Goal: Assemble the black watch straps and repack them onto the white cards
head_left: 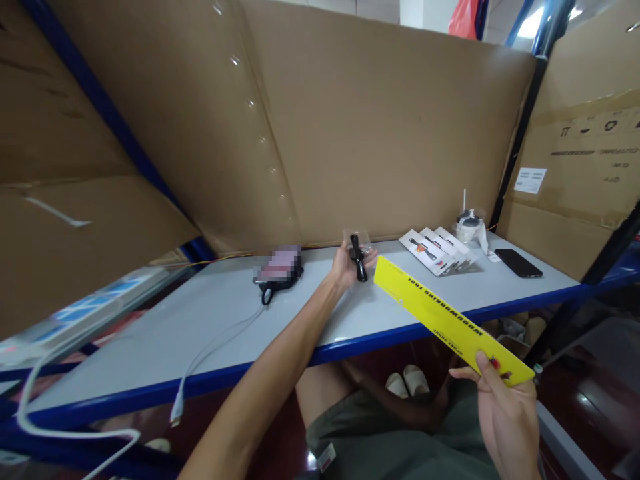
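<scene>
My left hand reaches out over the grey table and is closed on a small black tool in a clear plastic bag. My right hand, low at the right and off the table's front edge, grips one end of a long yellow box printed with black letters. The box slants up and left, and its far end hangs over the table close to my left hand.
Several white packaged tools lie fanned at the back right, beside a small white jar and a black phone. A blurred pink-and-black device with a white cable sits mid-table. Big cardboard boxes wall the back and sides.
</scene>
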Demonstrator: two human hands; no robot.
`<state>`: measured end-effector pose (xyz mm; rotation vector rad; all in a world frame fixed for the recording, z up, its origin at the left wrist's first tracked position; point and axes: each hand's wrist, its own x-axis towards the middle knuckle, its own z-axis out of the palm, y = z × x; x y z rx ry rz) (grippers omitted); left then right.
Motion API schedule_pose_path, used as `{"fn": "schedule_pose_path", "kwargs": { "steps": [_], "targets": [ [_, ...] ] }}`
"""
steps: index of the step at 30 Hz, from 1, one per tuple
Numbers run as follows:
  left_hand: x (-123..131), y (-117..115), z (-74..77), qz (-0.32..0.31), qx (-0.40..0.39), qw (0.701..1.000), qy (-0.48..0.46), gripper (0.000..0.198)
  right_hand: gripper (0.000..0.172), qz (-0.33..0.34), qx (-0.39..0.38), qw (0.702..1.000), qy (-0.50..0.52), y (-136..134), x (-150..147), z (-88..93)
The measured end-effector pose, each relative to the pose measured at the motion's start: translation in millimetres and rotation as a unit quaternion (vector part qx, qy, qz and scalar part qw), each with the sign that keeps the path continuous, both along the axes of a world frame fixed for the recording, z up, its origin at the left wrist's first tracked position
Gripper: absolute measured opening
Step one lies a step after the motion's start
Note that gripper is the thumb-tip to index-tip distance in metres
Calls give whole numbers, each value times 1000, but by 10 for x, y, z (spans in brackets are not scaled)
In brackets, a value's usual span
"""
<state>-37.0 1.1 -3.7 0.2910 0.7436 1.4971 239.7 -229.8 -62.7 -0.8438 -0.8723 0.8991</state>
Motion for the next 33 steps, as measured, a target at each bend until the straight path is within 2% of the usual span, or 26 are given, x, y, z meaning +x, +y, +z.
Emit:
{"fn": "schedule_pose_path", "kwargs": {
  "steps": [6, 13, 22, 25, 27, 28, 31, 33],
  "targets": [
    [27, -12, 12, 12, -9, 1000, 0, 47, 25, 9, -31, 997, 64, 43, -41, 122],
    [26, 5, -1, 0, -5, 1000, 24, 52, 36, 53, -74, 994, 59, 85, -25, 117],
    [54, -16, 18, 4, 2, 1000, 8, 49, 42, -5, -62, 993, -96, 75, -13, -24],
    [59, -20, 24, 11, -1, 1000, 8, 50, 36, -8, -16, 985, -174, 47, -37, -5],
    [52, -19, 27, 16, -1, 1000, 7, 49, 33, -6, 71, 962, -263, 31, -35, 4],
    [45, -18, 27, 19, 0, 1000, 3, 49, 36, -3, 125, 939, -320, 22, -28, 0],
    [13, -13, 27, 20, -2, 1000, -21, 47, 53, 1, 255, 839, -480, -8, -1, -47],
    [-7, -8, 27, 18, -8, 999, -39, 47, 66, -6, 277, 790, -547, -27, 9, -97]
  ]
}}
